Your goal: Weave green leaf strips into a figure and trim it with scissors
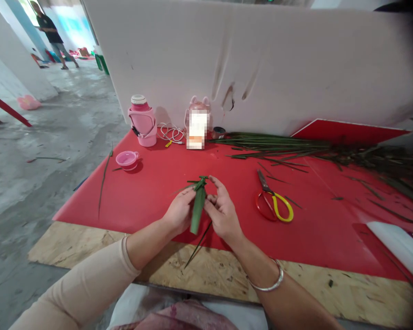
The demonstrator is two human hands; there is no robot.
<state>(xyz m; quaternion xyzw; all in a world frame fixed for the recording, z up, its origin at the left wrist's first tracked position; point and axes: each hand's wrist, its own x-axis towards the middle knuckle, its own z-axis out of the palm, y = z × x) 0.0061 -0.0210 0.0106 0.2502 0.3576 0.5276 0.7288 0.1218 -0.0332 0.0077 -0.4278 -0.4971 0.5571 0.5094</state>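
Both hands work on a folded green leaf piece (198, 204) held upright over the red table cover (151, 197). My left hand (179, 211) pinches its left side, fingers closed on it. My right hand (221, 208) grips the right side, with the forefinger stretched up to the knotted top of the leaf. A thin leaf strip hangs down from the piece toward the bare chipboard (220, 272). A silver bangle (268, 282) sits on my right wrist.
Scissors with a red and a yellow handle (273, 204) lie right of my hands. A heap of long green leaves (313, 149) runs along the back right. A pink flask (142, 121), a pink cup (127, 159), a white cable (172, 134) stand at the back. A person walks far left (51, 34).
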